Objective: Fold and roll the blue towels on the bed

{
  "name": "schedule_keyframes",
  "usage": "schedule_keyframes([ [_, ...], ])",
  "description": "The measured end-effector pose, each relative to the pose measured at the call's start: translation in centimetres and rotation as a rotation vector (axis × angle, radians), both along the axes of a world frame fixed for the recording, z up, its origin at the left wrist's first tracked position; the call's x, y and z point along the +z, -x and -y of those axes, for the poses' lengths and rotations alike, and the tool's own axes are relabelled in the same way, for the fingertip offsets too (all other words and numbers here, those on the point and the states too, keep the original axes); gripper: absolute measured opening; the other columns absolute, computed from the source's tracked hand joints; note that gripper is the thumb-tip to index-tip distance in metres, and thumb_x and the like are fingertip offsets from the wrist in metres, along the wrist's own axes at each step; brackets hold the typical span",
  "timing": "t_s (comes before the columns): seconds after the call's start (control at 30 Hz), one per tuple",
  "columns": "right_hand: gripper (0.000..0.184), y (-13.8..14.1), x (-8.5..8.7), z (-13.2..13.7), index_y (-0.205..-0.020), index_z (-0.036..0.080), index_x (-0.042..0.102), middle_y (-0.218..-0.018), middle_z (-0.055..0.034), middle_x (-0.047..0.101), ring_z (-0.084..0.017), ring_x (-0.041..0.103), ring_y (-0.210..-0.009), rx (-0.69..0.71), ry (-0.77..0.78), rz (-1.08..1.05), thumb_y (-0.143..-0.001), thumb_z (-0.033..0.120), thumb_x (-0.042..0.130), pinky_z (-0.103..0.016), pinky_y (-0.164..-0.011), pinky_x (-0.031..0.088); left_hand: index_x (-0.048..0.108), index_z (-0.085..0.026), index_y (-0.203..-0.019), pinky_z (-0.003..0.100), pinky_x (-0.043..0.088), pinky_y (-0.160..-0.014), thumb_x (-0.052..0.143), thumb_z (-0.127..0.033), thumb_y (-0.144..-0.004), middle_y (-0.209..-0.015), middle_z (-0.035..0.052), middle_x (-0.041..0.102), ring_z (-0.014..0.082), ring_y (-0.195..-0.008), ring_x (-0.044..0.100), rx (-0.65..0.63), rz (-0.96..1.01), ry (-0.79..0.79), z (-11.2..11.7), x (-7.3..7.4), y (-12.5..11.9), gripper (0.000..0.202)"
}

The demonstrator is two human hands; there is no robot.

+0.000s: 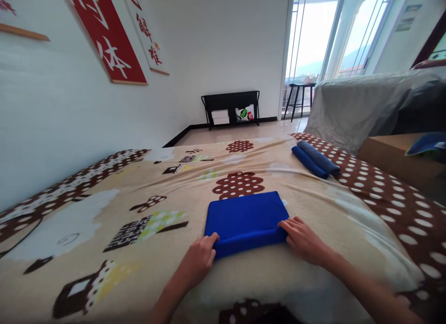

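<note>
A bright blue folded cloth [245,217] lies on the patterned blanket in front of me, its near edge turned up into a thick fold. My left hand [202,253] grips the left end of that fold, fingers closed on the fabric. At the right end, my right hand [302,238] pinches the same fold. A small white tag [284,203] sticks out at the cloth's upper right side. Two rolled cloths, one blue [309,161] and one grey-blue [319,158], rest side by side farther off to the right.
The blanket [167,268] with brown dotted borders covers the bed. A cardboard box [393,157] and a plastic-covered piece of furniture [351,106] stand on the right. By the far wall is a black rack [230,101]; a black stool [300,89] stands near the glass door.
</note>
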State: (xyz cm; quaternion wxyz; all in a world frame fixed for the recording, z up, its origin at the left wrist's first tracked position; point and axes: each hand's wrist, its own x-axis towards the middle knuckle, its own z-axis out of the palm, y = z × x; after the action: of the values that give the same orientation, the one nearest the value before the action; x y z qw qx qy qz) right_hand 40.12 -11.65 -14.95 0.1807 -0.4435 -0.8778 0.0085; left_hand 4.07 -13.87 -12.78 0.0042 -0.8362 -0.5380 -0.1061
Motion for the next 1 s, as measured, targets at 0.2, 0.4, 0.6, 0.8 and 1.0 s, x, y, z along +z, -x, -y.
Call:
schedule_keyframes([
  [0.2,0.028,1.3,-0.9,1.6,-0.099,0.019,0.062,-0.1,-0.0108,0.066,-0.026,0.059,-0.096,-0.145,-0.04,0.04,-0.084,0.006,0.041,-0.047,-0.092,0.037,0.063,-0.016,-0.111,0.058,0.038,-0.095,0.042,-0.004,-0.082,-0.115,0.0167,0.067,0.0342,-0.109,0.06,0.193,-0.069,-0.126,1.1,-1.3,-1.1,0.038],
  [0.4,0.064,6.1,-2.0,2.7,-0.147,0.019,0.039,-0.15,-0.0093,0.042,-0.024,0.04,-0.137,0.019,-0.151,0.022,-0.085,0.004,0.037,-0.045,-0.111,0.03,0.046,-0.018,-0.14,0.042,0.035,-0.108,0.039,-0.01,-0.091,-0.143,0.0091,0.054,0.0227,-0.133,0.048,-0.12,-0.016,-0.341,2.2,-2.9,-5.9,0.05],
  [0.6,0.065,3.2,-2.3,3.7,-0.156,0.022,0.021,-0.154,-0.0078,0.035,-0.026,0.038,-0.14,0.004,-0.094,0.024,-0.097,0.04,0.044,-0.049,-0.113,0.033,0.035,-0.02,-0.149,0.045,0.036,-0.111,0.045,-0.036,-0.097,-0.148,0.0084,0.049,0.0237,-0.134,0.048,-0.078,-0.075,-0.258,2.7,-4.0,-3.3,0.056],
  [0.8,0.054,6.0,-1.3,2.8,-0.142,0.019,0.05,-0.142,-0.012,0.052,-0.029,0.048,-0.131,-0.05,-0.029,-0.064,-0.097,0.05,0.044,-0.052,-0.112,0.035,0.042,-0.019,-0.146,0.053,0.033,-0.114,0.041,-0.03,-0.097,-0.146,0.0112,0.051,0.0262,-0.135,0.048,-0.098,-0.009,-0.179,1.5,-2.2,-5.6,0.05],
  [1.0,0.056,1.4,-1.4,0.3,-0.14,0.023,0.051,-0.144,-0.0094,0.049,-0.029,0.045,-0.134,-0.182,0.068,0.017,-0.098,0.057,0.037,-0.055,-0.109,0.036,0.042,-0.03,-0.146,0.055,0.038,-0.11,0.039,-0.045,-0.099,-0.15,0.0049,0.046,0.027,-0.138,0.044,0.035,-0.021,-0.028,-0.9,-2.5,-1.7,0.049],
])
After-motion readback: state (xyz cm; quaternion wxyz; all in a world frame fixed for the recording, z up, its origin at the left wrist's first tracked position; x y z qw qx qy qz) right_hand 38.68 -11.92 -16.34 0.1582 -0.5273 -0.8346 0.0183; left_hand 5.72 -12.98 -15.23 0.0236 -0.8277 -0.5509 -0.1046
